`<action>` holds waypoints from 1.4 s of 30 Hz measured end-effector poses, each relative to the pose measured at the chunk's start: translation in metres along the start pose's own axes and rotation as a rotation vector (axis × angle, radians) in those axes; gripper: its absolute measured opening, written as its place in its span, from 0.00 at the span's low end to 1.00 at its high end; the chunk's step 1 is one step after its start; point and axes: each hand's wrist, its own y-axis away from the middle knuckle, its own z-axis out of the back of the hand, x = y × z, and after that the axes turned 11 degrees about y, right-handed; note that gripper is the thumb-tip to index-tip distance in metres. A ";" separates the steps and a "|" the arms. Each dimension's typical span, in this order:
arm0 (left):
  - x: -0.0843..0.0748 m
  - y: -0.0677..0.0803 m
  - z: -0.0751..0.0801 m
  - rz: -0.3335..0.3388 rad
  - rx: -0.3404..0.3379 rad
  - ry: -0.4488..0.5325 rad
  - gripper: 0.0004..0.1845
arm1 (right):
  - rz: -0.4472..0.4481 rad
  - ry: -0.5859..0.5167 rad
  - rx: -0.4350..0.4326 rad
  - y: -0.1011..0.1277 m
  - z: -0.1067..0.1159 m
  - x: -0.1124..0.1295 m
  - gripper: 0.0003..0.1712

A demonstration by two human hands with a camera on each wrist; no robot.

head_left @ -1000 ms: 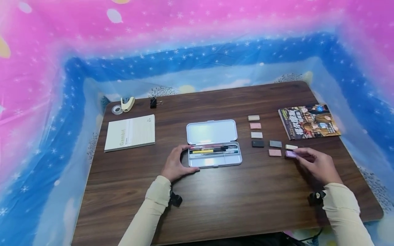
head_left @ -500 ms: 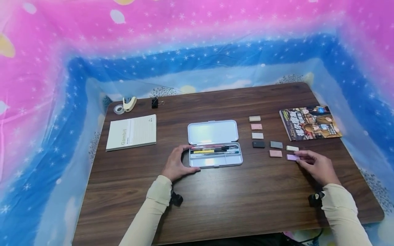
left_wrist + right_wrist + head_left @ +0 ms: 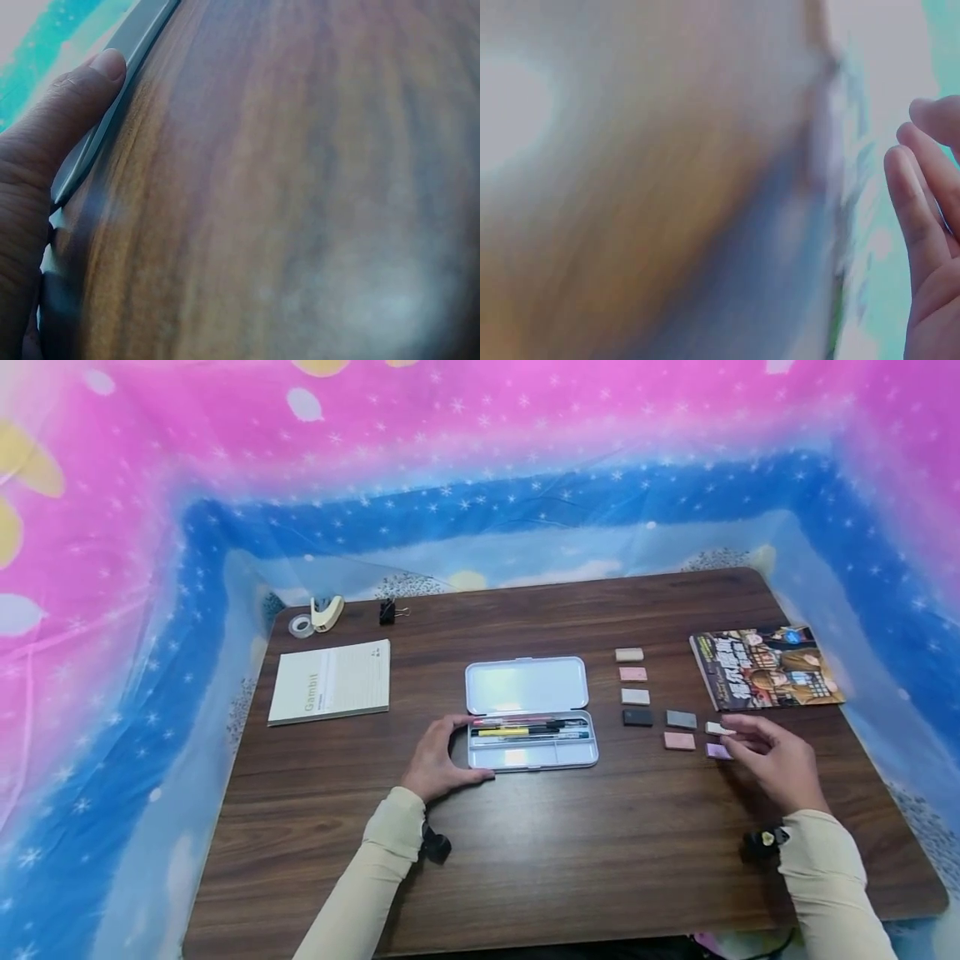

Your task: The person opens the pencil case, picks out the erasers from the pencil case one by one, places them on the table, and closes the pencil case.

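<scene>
An open white pencil case (image 3: 532, 756) with several pens (image 3: 525, 729) inside lies mid-table, its lid tilted back. My left hand (image 3: 438, 760) grips its left end, thumb on the front edge and fingers at the hinge side. In the left wrist view the thumb (image 3: 90, 94) lies along the case's rim. My right hand (image 3: 776, 760) hovers with loosely extended fingers at a white eraser (image 3: 716, 728) and a purple eraser (image 3: 717, 751), overlapping both. Nothing shows between its fingers in the right wrist view. A pink eraser (image 3: 679, 741) and a grey eraser (image 3: 681, 720) lie just left.
A column of small blocks runs from a beige eraser (image 3: 629, 654) down to a black eraser (image 3: 637, 717). An illustrated book (image 3: 768, 668) lies at right. A notebook (image 3: 333, 683), tape roll (image 3: 301, 627), cream stapler-like tool (image 3: 327, 614) and binder clip (image 3: 387, 612) are at left.
My right fingers have come off the purple eraser, which sits slightly nearer me than a second ago, and moved up toward the white one. The left hand keeps its grip on the case.
</scene>
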 end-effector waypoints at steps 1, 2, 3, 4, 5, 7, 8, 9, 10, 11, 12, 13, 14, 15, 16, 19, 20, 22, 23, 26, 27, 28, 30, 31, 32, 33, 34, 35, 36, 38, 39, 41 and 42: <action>0.000 0.000 0.001 0.000 -0.004 -0.003 0.51 | 0.035 -0.022 -0.013 -0.006 -0.003 0.011 0.19; 0.000 0.000 0.003 0.000 -0.007 -0.005 0.52 | 0.068 -0.049 -0.012 -0.013 -0.007 0.023 0.19; 0.000 0.000 0.004 0.000 -0.008 -0.011 0.52 | 0.092 -0.085 -0.002 -0.021 -0.012 0.036 0.19; 0.000 0.000 0.005 0.000 -0.009 -0.017 0.52 | 0.118 -0.113 0.014 -0.029 -0.017 0.049 0.19; 0.000 0.000 0.005 -0.002 -0.010 -0.020 0.52 | 0.142 -0.139 0.027 -0.037 -0.023 0.061 0.19; 0.000 0.000 0.006 -0.001 -0.007 -0.022 0.51 | 0.180 -0.189 0.072 -0.053 -0.037 0.083 0.20; 0.000 0.001 0.006 -0.002 -0.005 -0.018 0.51 | 0.176 -0.202 0.096 -0.060 -0.045 0.093 0.20; 0.000 0.001 0.006 -0.004 -0.003 -0.017 0.51 | 0.169 -0.208 0.114 -0.068 -0.052 0.102 0.20; 0.000 0.002 0.005 -0.008 -0.002 -0.014 0.51 | 0.156 -0.205 0.136 -0.075 -0.060 0.109 0.21; 0.000 0.002 0.005 -0.013 0.001 -0.011 0.51 | 0.130 -0.201 0.158 -0.082 -0.067 0.116 0.21; 0.000 0.003 0.004 -0.014 0.006 -0.013 0.51 | 0.099 -0.197 0.181 -0.088 -0.073 0.121 0.22; 0.001 0.003 0.003 -0.018 0.012 -0.013 0.51 | 0.064 -0.184 0.198 -0.092 -0.079 0.124 0.22; 0.001 0.004 0.002 -0.021 0.019 -0.016 0.50 | 0.030 -0.186 0.216 -0.096 -0.084 0.127 0.23; 0.001 0.004 0.001 -0.025 0.025 -0.017 0.50 | 0.000 -0.193 0.234 -0.100 -0.089 0.128 0.23; 0.001 0.005 0.000 -0.028 0.029 -0.016 0.50 | -0.032 -0.208 0.254 -0.104 -0.093 0.130 0.24; 0.001 0.005 -0.001 -0.038 0.029 -0.007 0.50 | -0.100 -0.282 0.291 -0.112 -0.102 0.132 0.25; 0.000 0.005 -0.001 -0.040 0.024 -0.003 0.50 | -0.114 -0.313 0.298 -0.115 -0.104 0.132 0.25; -0.001 0.005 0.001 -0.037 0.013 0.013 0.51 | -0.130 -0.354 0.298 -0.118 -0.106 0.134 0.25; -0.001 0.005 0.002 -0.031 0.008 0.023 0.52 | -0.134 -0.366 0.292 -0.119 -0.107 0.135 0.25; -0.001 0.006 0.007 0.010 0.001 0.067 0.59 | -0.129 -0.400 0.265 -0.120 -0.106 0.142 0.24; -0.001 0.007 0.009 0.024 -0.001 0.088 0.61 | -0.124 -0.416 0.253 -0.120 -0.105 0.145 0.23; -0.002 0.007 0.008 0.035 0.001 0.109 0.63 | -0.123 -0.436 0.242 -0.118 -0.103 0.146 0.23; -0.002 0.008 0.009 0.048 0.001 0.138 0.67 | -0.106 -0.470 0.221 -0.114 -0.098 0.148 0.23; -0.003 0.008 0.009 0.049 0.000 0.149 0.68 | -0.099 -0.485 0.213 -0.111 -0.096 0.149 0.24; -0.003 0.008 0.009 0.045 0.000 0.153 0.69 | -0.088 -0.498 0.209 -0.108 -0.093 0.150 0.24; -0.003 0.008 0.009 0.039 0.000 0.155 0.70 | -0.077 -0.499 0.208 -0.105 -0.090 0.151 0.24; -0.003 0.008 0.009 0.037 0.000 0.150 0.71 | -0.066 -0.496 0.213 -0.101 -0.087 0.151 0.25; -0.003 0.008 0.009 0.032 0.001 0.151 0.71 | -0.049 -0.491 0.219 -0.096 -0.085 0.152 0.24; -0.003 0.008 0.010 0.029 0.006 0.152 0.72 | -0.033 -0.478 0.228 -0.091 -0.082 0.152 0.24; -0.003 0.008 0.010 0.032 0.018 0.153 0.72 | 0.015 -0.433 0.250 -0.080 -0.078 0.151 0.23; -0.004 0.009 0.011 0.037 0.024 0.162 0.71 | 0.043 -0.409 0.262 -0.075 -0.076 0.150 0.22; -0.004 0.010 0.012 0.038 0.033 0.187 0.66 | 0.093 -0.369 0.284 -0.064 -0.074 0.148 0.20; -0.004 0.010 0.013 0.033 0.033 0.194 0.62 | 0.117 -0.344 0.293 -0.059 -0.074 0.146 0.19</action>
